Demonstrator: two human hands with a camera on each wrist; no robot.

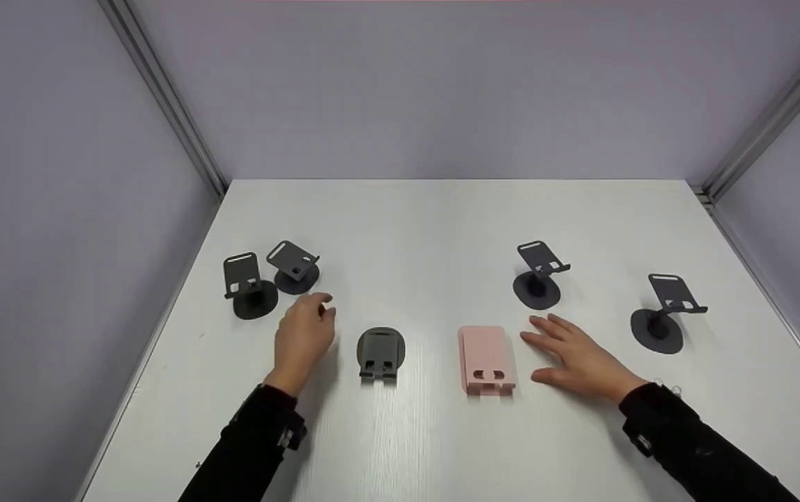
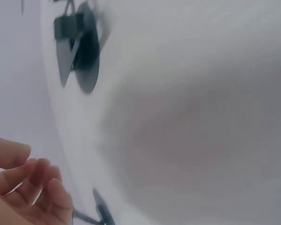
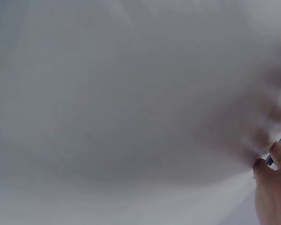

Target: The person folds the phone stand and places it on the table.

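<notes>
My left hand (image 1: 302, 338) hovers over the table with its fingers loosely bent and nothing in them. Just beyond it stands an unfolded dark phone stand (image 1: 293, 261), with a second dark phone stand (image 1: 242, 275) to its left. A folded dark phone stand (image 1: 381, 354) lies right of this hand. My right hand (image 1: 581, 362) is spread flat, palm down, and empty. Left of it lies a folded pink phone stand (image 1: 487, 355), apart from the fingertips. Past its fingers stands an unfolded dark phone stand (image 1: 538, 287). The left wrist view shows the loosely bent fingers (image 2: 61, 193) holding nothing.
Another unfolded dark phone stand (image 1: 658, 328) stands at the far right. All the stands share a white table (image 1: 414, 446). Pale panels (image 1: 442, 90) enclose it at the back and both sides, with metal posts (image 1: 170, 104) at the corners.
</notes>
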